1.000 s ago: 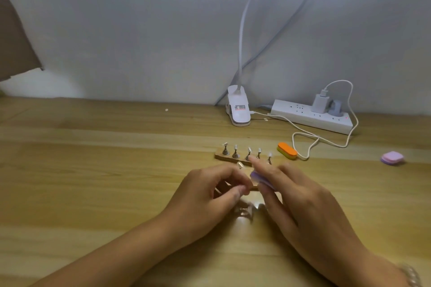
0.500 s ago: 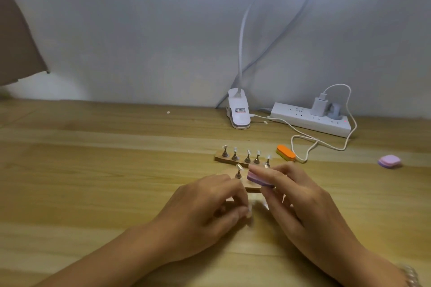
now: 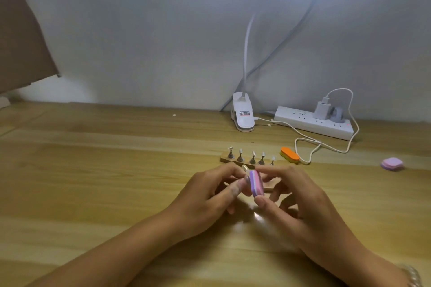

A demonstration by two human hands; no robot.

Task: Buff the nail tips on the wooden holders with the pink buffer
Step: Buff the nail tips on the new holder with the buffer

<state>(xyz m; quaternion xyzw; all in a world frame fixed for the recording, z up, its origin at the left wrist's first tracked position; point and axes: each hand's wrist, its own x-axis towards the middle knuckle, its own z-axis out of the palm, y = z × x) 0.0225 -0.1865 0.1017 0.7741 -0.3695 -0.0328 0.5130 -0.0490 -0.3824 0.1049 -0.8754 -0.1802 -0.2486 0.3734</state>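
since the clear nail tip [image 3: 245, 167] sits on a tiny stand pinched in the left hand [image 3: 210, 196], the work is in the air just above the table [image 3: 93, 170] and not on a holder. the grip of the right hand [image 3: 300, 202] is closed on the pink and purple buffer block [image 3: 256, 183], forefinger on top and thumb underneath, the block stood on edge right beside the tip; whether they touch is too blurred to tell. i judge this to be the buffing of one tip. to do it well, pinch the stand close under the tip so it cannot twist, lay the buffer's broad face against the curve, and use short, light strokes. the near wooden holder [image 3: 268, 188], half hidden behind the fingers, looks like its home; five more tips stand on the far wooden holder [image 3: 225, 160].
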